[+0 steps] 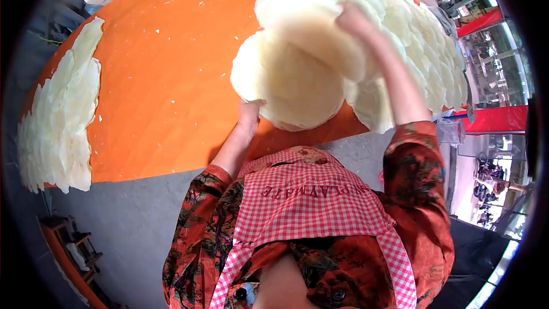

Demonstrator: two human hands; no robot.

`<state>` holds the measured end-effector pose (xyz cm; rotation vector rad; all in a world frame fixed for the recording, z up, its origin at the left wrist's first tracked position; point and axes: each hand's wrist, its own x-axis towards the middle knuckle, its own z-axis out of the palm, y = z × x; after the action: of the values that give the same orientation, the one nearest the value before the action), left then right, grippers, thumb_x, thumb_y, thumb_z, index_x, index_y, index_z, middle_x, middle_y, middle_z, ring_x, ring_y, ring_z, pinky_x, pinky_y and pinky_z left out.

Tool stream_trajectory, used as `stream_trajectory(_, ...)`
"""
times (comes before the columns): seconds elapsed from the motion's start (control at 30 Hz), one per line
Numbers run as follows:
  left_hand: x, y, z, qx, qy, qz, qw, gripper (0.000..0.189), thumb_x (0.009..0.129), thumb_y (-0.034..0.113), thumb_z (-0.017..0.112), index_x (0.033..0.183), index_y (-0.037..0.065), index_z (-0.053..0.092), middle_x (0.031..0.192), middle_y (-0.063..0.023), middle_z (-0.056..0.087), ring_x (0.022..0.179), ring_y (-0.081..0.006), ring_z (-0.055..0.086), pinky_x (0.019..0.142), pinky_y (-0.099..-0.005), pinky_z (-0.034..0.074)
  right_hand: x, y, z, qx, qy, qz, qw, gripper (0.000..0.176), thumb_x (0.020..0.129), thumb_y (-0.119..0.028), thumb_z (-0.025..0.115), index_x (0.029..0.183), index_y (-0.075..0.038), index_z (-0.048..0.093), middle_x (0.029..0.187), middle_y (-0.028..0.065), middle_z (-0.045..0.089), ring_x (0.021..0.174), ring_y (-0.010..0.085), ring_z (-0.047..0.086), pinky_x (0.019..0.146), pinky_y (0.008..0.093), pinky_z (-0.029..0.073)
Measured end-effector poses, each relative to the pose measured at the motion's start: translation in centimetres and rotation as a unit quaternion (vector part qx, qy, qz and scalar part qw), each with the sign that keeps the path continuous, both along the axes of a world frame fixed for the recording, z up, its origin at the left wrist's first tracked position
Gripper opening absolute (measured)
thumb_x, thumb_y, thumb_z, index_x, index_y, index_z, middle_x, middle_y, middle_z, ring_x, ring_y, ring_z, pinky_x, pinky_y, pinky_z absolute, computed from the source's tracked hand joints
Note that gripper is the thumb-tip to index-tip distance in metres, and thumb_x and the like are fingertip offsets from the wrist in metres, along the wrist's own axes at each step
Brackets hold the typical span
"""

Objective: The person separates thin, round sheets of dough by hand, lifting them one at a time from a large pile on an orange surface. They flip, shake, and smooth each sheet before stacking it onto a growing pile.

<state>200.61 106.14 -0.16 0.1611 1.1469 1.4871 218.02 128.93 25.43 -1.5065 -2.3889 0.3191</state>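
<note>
Pale, thin round sheets (297,91) lie in a pile at the near edge of the orange table surface (166,80). My left hand (250,111) grips the lower left rim of this pile, with the thumb on top. My right hand (353,18) is closed on the edge of one round sheet (326,40), which is lifted, tilted and blurred by motion above the pile. Overlapping sheets (426,51) cover the right side of the table and reach its far edge.
At the table's left end lies another patch of overlapping pale sheets (63,111). Small white crumbs dot the orange surface. A wooden rack (71,246) stands on the grey floor (137,223) at lower left. Clear plastic (452,131) hangs near the table's right corner.
</note>
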Motion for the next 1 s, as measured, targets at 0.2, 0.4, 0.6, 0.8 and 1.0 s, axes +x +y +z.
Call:
stream_trajectory(0.2, -0.4, -0.5, 1.9, -0.014, -0.006, -0.02, 1.0, 0.038, 0.077, -0.008, 0.054, 0.114, 0.001, 0.049, 0.099, -0.0129, 0.06, 0.085, -0.0232, 0.061, 0.066, -0.0351, 0.053, -0.7, -3.5, 9.9, 0.114, -0.124, 0.071, 0.983, 0.029, 0.077, -0.006, 0.052, 0.104, 0.0, 0.062, 0.078, 0.019, 0.065, 0.071, 0.0292, 0.064, 0.067, 0.0392, 0.048)
stream_trajectory(0.4, -2.4, -1.6, 0.0, 0.039, -0.211, -0.035, 0.976, 0.036, 0.08, 0.007, 0.053, 0.115, 0.0, 0.047, 0.103, -0.0143, 0.061, 0.087, -0.0251, 0.063, 0.073, -0.04, 0.054, -1.0, -12.0, -13.0, 0.124, -0.054, 0.172, 0.976, 0.022, 0.085, -0.017, 0.045, 0.088, -0.005, 0.062, 0.077, 0.0184, 0.063, 0.073, 0.0351, 0.062, 0.067, 0.0487, 0.047)
stream_trajectory(0.6, -2.5, -2.0, -0.5, 0.076, -0.15, -0.072, 0.983, 0.035, 0.075, -0.001, 0.052, 0.11, 0.002, 0.05, 0.1, -0.0127, 0.063, 0.087, -0.0257, 0.064, 0.075, -0.0403, 0.055, -3.6, -17.7, -18.6, 0.003, -0.091, 0.172, 0.981, 0.01, 0.075, -0.015, 0.053, 0.077, -0.006, 0.057, 0.074, 0.016, 0.064, 0.069, 0.0318, 0.064, 0.061, 0.0417, 0.05)
stream_trajectory(0.8, -2.1, -2.0, -0.3, 0.064, -0.113, -0.087, 0.988, 0.038, 0.076, -0.007, 0.052, 0.113, 0.001, 0.048, 0.101, -0.0121, 0.062, 0.085, -0.0235, 0.064, 0.071, -0.037, 0.057, -2.8, -17.8, -19.1, 0.024, -0.046, 0.136, 0.989, 0.012, 0.074, -0.014, 0.053, 0.083, -0.005, 0.056, 0.078, 0.0171, 0.062, 0.073, 0.0351, 0.062, 0.065, 0.0442, 0.05)
stream_trajectory(1.0, -1.6, -2.0, 1.0, 0.044, -0.113, -0.061, 0.991, 0.035, 0.078, -0.004, 0.052, 0.113, 0.001, 0.048, 0.098, -0.0113, 0.063, 0.082, -0.0225, 0.064, 0.066, -0.0343, 0.058, -2.7, -18.3, -19.2, -0.007, -0.046, 0.153, 0.987, 0.021, 0.075, -0.02, 0.056, 0.088, -0.003, 0.056, 0.082, 0.0184, 0.062, 0.079, 0.0344, 0.063, 0.072, 0.0433, 0.049)
